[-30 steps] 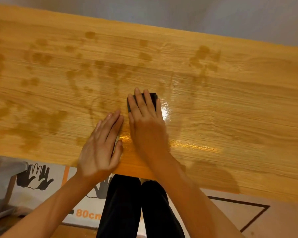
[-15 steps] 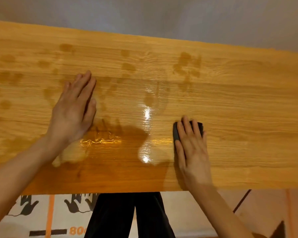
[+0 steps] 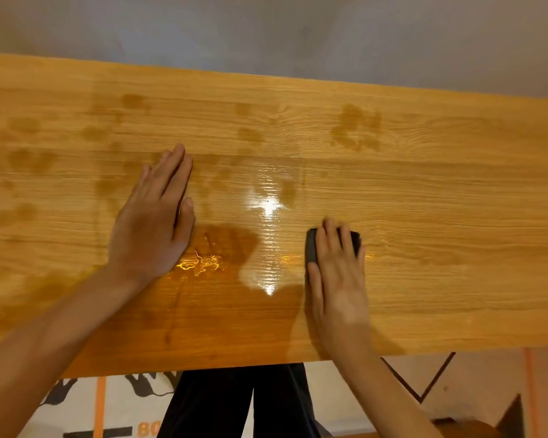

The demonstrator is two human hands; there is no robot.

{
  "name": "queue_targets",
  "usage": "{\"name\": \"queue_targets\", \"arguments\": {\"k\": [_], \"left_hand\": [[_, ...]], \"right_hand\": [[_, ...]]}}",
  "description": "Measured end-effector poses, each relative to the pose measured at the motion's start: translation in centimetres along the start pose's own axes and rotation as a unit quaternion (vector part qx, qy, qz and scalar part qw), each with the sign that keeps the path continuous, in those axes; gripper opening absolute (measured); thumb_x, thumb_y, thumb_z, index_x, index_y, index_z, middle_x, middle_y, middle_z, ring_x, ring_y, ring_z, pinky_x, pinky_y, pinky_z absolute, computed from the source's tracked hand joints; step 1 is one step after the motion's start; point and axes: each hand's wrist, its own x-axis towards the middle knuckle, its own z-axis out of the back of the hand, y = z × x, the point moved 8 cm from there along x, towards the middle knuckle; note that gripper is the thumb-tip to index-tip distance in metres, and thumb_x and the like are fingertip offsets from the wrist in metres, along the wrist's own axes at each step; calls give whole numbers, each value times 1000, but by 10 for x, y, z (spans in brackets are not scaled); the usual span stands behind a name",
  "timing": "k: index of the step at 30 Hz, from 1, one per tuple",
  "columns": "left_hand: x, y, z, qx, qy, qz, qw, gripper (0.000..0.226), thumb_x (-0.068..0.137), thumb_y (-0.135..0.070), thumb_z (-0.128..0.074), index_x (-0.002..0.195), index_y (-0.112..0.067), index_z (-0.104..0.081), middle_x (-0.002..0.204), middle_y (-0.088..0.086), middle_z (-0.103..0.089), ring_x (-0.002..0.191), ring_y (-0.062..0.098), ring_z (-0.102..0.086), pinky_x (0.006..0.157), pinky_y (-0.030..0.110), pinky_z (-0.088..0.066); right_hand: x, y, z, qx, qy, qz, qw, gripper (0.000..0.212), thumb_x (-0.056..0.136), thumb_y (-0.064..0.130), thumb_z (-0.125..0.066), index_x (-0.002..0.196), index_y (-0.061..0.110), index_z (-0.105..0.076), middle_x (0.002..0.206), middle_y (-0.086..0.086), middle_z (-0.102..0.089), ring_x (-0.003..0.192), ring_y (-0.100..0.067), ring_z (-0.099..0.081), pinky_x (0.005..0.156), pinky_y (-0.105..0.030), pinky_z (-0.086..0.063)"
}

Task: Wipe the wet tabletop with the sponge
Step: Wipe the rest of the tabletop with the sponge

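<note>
A wood-grain tabletop (image 3: 440,191) fills the view, with dark damp blotches across its left and far parts and a shiny wet film (image 3: 266,222) in the middle. A small dark sponge (image 3: 312,248) lies right of the film, mostly covered by my right hand (image 3: 339,279), whose straight fingers press down flat on it. My left hand (image 3: 155,222) rests flat on the wood, palm down, fingers together, left of a small puddle (image 3: 203,263).
The table's near edge (image 3: 203,365) runs along the bottom, with my dark trousers (image 3: 234,406) and a printed floor mat (image 3: 114,406) below it. A grey wall (image 3: 266,33) stands behind the far edge.
My right hand slid the sponge to the right, from the table's middle past the wet film. My left hand moved forward and left, and has stayed flat there since.
</note>
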Motion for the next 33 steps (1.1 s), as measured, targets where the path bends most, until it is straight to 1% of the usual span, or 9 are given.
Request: {"name": "queue_targets", "arguments": {"k": [3,7,13,17,20,22,27,31,33], "left_hand": [[3,2,-1,3,13,6,1000,57,105,-21,-35,157,-1,-30,168,12,-23,156,21,-18,129,34,-9],[3,5,-1,-1,22,12,1000,57,105,-23,-34,158,-3,-29,169,9,-21,157,20,-16,128,29,-5],[4,6,-4,-26,32,15,999,57,106,-27,-33,157,-1,-30,168,12,-21,156,23,-15,128,32,-3],[6,6,-4,-28,34,11,999,58,106,-26,-34,158,-2,-27,169,12,-18,157,27,-15,129,34,-4],[4,6,-4,-22,37,13,999,58,106,-23,-36,159,-3,-25,169,11,-17,158,25,-14,129,34,-3],[4,6,-5,-22,42,15,999,58,106,-23,-36,159,-3,-25,169,10,-16,158,25,-13,129,34,-4],[5,4,-5,-19,45,13,999,58,106,-25,-31,159,-3,-24,169,12,-15,157,26,-13,129,35,-4],[8,7,-6,-18,48,15,999,59,106,-24,-33,160,-4,-22,170,10,-13,158,23,-10,129,32,-1],[7,7,-7,-15,51,14,998,59,106,-24,-33,160,-5,-22,170,9,-13,158,22,-9,129,31,0]], "right_hand": [[49,-4,4,23,21,-7,999,47,105,22,-29,150,9,-29,159,-5,-23,150,-17,-7,122,-45,-5],[120,-11,8,46,-30,-65,996,46,106,23,-29,150,9,-31,159,-6,-23,149,-20,-9,122,-46,-5],[8,41,-11,41,5,6,999,47,104,21,-33,149,8,-32,158,-8,-27,149,-22,-14,121,-51,-12],[71,42,-17,33,38,16,999,47,106,23,-30,151,12,-28,160,-4,-22,150,-18,-7,123,-43,-5],[131,40,-13,41,-6,-26,999,46,106,21,-31,150,10,-31,159,-6,-25,149,-21,-10,122,-45,-8],[120,46,-18,38,-18,-34,999,45,106,20,-31,150,9,-31,159,-6,-24,150,-21,-10,122,-47,-9],[27,77,-28,16,11,15,1000,46,105,23,-30,150,11,-30,159,-5,-25,149,-21,-13,122,-47,-12],[100,84,-35,-5,8,24,1000,46,106,23,-30,150,11,-31,158,-5,-26,149,-21,-13,122,-45,-10],[142,87,-35,13,-22,-13,1000,45,106,22,-32,149,10,-34,157,-7,-29,149,-22,-15,122,-43,-8]]}}
